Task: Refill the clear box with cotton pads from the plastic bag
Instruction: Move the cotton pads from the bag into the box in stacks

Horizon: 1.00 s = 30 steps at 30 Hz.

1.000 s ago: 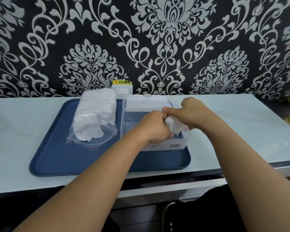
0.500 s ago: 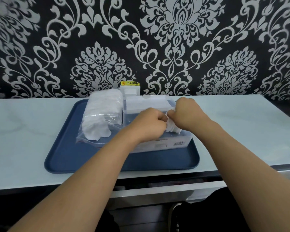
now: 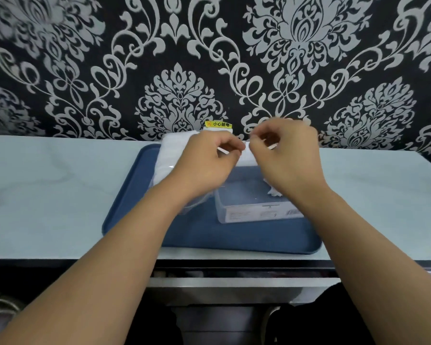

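Cotton pads (image 3: 274,189) show as a small white clump inside the clear box (image 3: 256,210), against its right wall and partly hidden under the right hand (image 3: 288,158). That box sits on the blue tray (image 3: 209,235), toward the tray's right side, with a printed label on the wall facing the camera and its lid (image 3: 246,158) standing open at the back. Just left of the box, also on the tray, lies the plastic bag (image 3: 169,155), stuffed with more white pads and partly covered by the left hand (image 3: 204,160). Both hands hover above the rear of the box, near the lid, fingers curled, with thumbs and forefingers close together; thin white edges show between the fingers of each, but motion blur makes it impossible to tell what they pinch, if anything. Behind the tray a small white item with a yellow sticker (image 3: 218,124) stands at the foot of the patterned wall (image 3: 209,58). The tray rests on a pale marbled counter (image 3: 47,195).
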Available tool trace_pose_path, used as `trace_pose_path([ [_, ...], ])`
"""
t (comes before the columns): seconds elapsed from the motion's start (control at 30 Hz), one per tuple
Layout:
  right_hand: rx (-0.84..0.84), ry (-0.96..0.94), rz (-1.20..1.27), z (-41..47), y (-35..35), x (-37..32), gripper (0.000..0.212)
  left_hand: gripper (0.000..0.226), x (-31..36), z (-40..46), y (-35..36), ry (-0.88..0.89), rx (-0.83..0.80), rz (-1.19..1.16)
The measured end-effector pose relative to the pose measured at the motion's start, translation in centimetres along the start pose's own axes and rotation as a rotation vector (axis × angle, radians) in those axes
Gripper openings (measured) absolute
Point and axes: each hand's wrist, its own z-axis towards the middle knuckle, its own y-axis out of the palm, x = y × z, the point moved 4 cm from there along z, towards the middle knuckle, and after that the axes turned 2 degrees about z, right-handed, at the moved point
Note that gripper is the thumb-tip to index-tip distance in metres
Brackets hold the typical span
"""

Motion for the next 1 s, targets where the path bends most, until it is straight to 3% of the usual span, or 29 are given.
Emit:
trace_pose_path([
  [0.07,-0.175,-0.042,0.127,-1.1,2.1,-3.0,0.016,0.015,-0.8,-0.3,-2.6,0.018,0.063,0.061],
  [0.13,-0.381,-0.062,0.098,-2.3,4.5,-4.6,0.016,0.016,-2.4,-0.8,-4.8,-0.039,0.14,0.13],
  [0.27,-0.554,-0.062,-0.009,-2.8,6.7,-5.0,0.019,0.016,-5.0,-2.2,-7.5,-0.13,0.254,0.258],
  [0.47,-0.842,-0.096,-0.229,-5.5,9.3,-5.8,0.025,0.06,-6.7,-3.4,-8.9,-0.27,-0.012,0.346],
  [0.57,-0.811,-0.003,-0.259,-6.0,9.6,-5.6,0.006,0.082,-7.1,-3.8,-8.8,-0.302,-0.131,0.327],
  [0.6,-0.78,0.018,-0.251,-5.9,9.7,-5.6,0.008,0.086,-7.1,-3.8,-8.5,-0.291,-0.131,0.359],
  [0.73,-0.668,0.056,-0.299,-5.5,11.2,-5.5,0.045,0.067,-7.2,-3.1,-7.5,-0.233,0.078,0.414],
  [1.0,-0.536,0.125,-0.31,-4.7,12.7,-5.3,0.03,0.068,-7.9,-2.9,-7.1,-0.279,0.046,0.455],
])
